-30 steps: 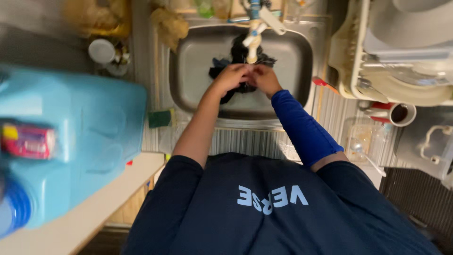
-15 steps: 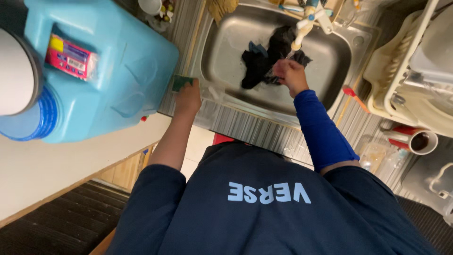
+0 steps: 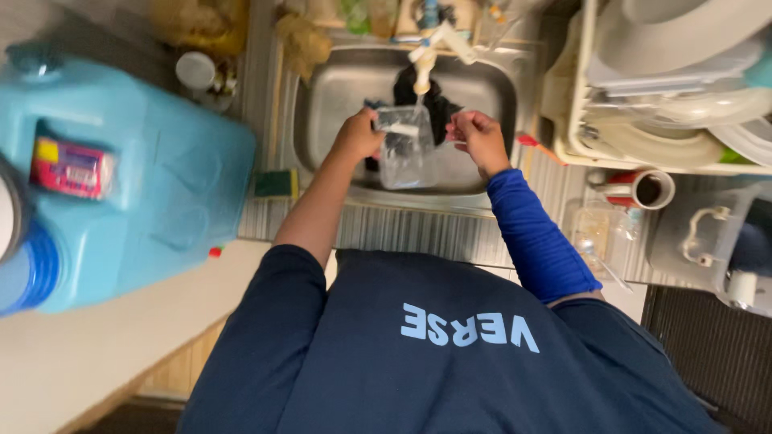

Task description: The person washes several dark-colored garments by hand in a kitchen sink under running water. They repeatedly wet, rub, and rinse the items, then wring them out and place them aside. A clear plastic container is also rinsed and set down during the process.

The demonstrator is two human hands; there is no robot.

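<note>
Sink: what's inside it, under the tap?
In the sink, a dark cloth-like heap lies under the tap. The clear plastic bag, held by the left hand and right hand, covers part of the basin floor.

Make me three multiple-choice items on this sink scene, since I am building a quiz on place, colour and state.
1. Where is the clear plastic bag?
A. over the sink
B. on the dish rack
C. on the floor

2. What colour is the big water container?
A. red
B. light blue
C. black

3. How is the bag held?
A. by both hands
B. by one hand
C. by neither

Key: 1 A, it hangs over the sink under the tap; 2 B, its body is light blue; 3 A, left hand and right hand grip its sides.
</note>
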